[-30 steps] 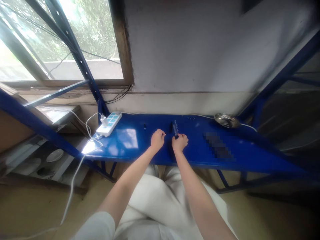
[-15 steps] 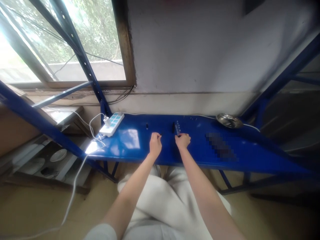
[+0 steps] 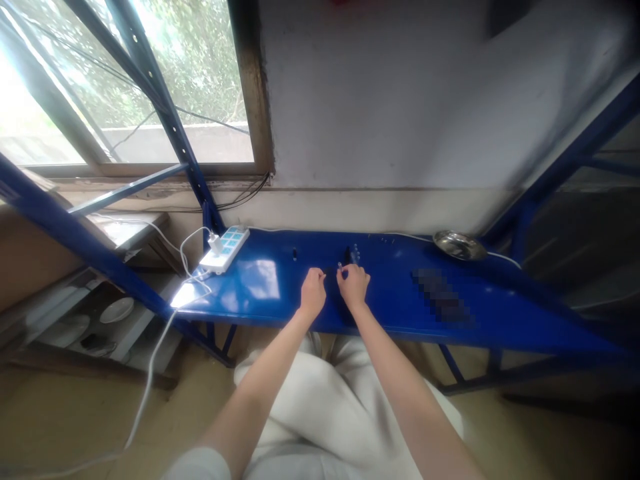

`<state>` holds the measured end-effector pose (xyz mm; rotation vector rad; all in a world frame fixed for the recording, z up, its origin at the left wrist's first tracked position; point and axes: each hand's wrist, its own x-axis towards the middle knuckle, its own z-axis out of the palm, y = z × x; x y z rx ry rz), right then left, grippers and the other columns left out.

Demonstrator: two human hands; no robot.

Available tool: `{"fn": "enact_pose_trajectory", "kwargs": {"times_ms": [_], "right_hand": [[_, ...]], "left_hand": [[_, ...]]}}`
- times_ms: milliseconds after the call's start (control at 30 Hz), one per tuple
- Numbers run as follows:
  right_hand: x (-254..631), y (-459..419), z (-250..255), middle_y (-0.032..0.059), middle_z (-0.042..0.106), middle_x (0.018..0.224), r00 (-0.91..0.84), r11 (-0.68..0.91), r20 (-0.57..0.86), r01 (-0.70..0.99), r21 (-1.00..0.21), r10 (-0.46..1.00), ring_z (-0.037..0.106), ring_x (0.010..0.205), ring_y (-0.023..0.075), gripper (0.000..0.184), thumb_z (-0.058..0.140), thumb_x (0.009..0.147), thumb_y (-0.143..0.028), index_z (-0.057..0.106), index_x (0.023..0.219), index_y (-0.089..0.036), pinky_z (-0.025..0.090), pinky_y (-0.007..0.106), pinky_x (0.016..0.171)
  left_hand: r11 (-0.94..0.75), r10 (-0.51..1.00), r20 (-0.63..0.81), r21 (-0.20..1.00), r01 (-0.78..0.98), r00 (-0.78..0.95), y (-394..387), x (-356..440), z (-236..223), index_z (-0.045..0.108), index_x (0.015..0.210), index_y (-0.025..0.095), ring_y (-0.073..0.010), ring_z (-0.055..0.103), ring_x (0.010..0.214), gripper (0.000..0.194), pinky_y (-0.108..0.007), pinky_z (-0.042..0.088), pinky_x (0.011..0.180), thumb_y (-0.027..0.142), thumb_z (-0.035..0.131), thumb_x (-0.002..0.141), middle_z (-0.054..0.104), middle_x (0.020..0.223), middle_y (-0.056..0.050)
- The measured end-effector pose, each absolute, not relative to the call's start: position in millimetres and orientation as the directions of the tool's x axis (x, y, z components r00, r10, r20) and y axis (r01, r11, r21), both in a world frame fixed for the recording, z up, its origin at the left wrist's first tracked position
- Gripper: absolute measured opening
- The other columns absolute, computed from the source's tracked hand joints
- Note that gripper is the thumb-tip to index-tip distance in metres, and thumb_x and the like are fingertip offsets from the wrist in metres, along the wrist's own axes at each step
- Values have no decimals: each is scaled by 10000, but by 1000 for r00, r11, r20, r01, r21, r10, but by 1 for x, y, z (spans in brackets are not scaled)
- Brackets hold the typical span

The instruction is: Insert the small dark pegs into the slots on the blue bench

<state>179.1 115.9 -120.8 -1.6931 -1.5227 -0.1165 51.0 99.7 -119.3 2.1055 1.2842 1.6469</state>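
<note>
Above the blue table (image 3: 390, 300), my left hand (image 3: 313, 292) is pinched closed; a tiny pale tip shows at its fingers, too small to name. My right hand (image 3: 355, 285) is closed on a small clear piece (image 3: 340, 266) at its thumb and fingertips. Just beyond the right hand stand a small black object (image 3: 347, 254) and a cluster of small clear pieces (image 3: 355, 252), partly hidden by the fingers. Another small dark piece (image 3: 295, 254) sits on the table, beyond my left hand.
A white power strip (image 3: 225, 250) with a plugged-in charger lies at the table's left end. At the back right is a shiny metal dish (image 3: 459, 245). A blurred-out dark object (image 3: 440, 293) lies at right. Several tiny bits (image 3: 385, 240) lie near the back edge.
My right hand has come away from the cluster of clear pieces, moving left toward my left hand with a small clear piece at its fingertips. The left hand has barely moved.
</note>
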Motion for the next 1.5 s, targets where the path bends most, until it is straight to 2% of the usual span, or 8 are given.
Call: {"fn": "enact_pose_trajectory", "kwargs": {"times_ms": [200, 567, 700, 800, 900, 1033, 1333, 1500], "right_hand": [[170, 116, -120, 70, 623, 795, 81, 222, 614, 889, -401, 785, 497, 772, 198, 194, 413, 856, -259, 550, 744, -180, 293, 312, 697], [172, 113, -124, 79, 629, 815, 48, 243, 627, 897, -370, 777, 513, 804, 205, 199, 404, 866, -238, 567, 772, -171, 303, 317, 712], [173, 113, -125, 79, 626, 813, 31, 242, 614, 902, -357, 789, 509, 805, 208, 210, 397, 867, -240, 568, 764, -176, 298, 322, 724], [172, 113, -126, 73, 627, 807, 25, 252, 611, 898, -362, 791, 507, 811, 206, 195, 407, 855, -227, 568, 758, -178, 296, 322, 739], [172, 112, -125, 68, 629, 813, 26, 258, 607, 890, -376, 794, 507, 821, 205, 170, 427, 837, -217, 569, 753, -178, 296, 321, 746], [173, 111, -124, 69, 629, 817, 50, 239, 600, 888, -393, 798, 508, 813, 203, 167, 435, 831, -227, 573, 753, -174, 300, 320, 738], [173, 113, -126, 69, 620, 785, 117, 200, 599, 878, -436, 792, 507, 793, 204, 158, 444, 814, -251, 547, 722, -176, 301, 315, 717], [174, 113, -125, 68, 620, 787, 130, 200, 601, 870, -450, 788, 510, 784, 203, 150, 451, 812, -263, 541, 727, -177, 303, 311, 699]], "left_hand": [[-588, 728, 685, 606, 535, 24, 99, 50, -119, 421, 828, 181, -107, 423, 642, 129, -230, 368, 598, 200, 316, 902, 453, 753, -10], [-583, 724, 689, 609, 538, 5, 100, 50, -120, 454, 872, 174, -111, 465, 676, 141, -244, 412, 638, 225, 326, 903, 487, 787, -25], [-593, 709, 705, 589, 549, 9, 101, 50, -121, 469, 1005, 158, -132, 526, 766, 184, -279, 459, 696, 243, 342, 903, 544, 938, -88], [-597, 715, 698, 576, 559, 45, 98, 51, -118, 435, 1176, 160, -146, 562, 840, 301, -307, 482, 748, 250, 345, 904, 522, 1122, -141], [-593, 736, 668, 560, 579, 108, 94, 51, -112, 408, 1269, 186, -175, 552, 987, 375, -326, 482, 815, 248, 335, 907, 497, 1201, -143], [-598, 742, 652, 539, 593, 156, 91, 51, -107, 404, 1299, 199, -192, 509, 1090, 400, -338, 472, 862, 231, 312, 911, 502, 1212, -129], [-642, 704, 672, 466, 609, 228, 92, 51, -110, 506, 1216, 192, -186, 516, 1068, 380, -336, 472, 872, 175, 295, 901, 542, 1153, -120], [-646, 703, 658, 432, 629, 270, 93, 51, -112, 472, 1264, 199, -188, 518, 1045, 428, -338, 480, 851, 142, 280, 887, 543, 1150, -121]]}}
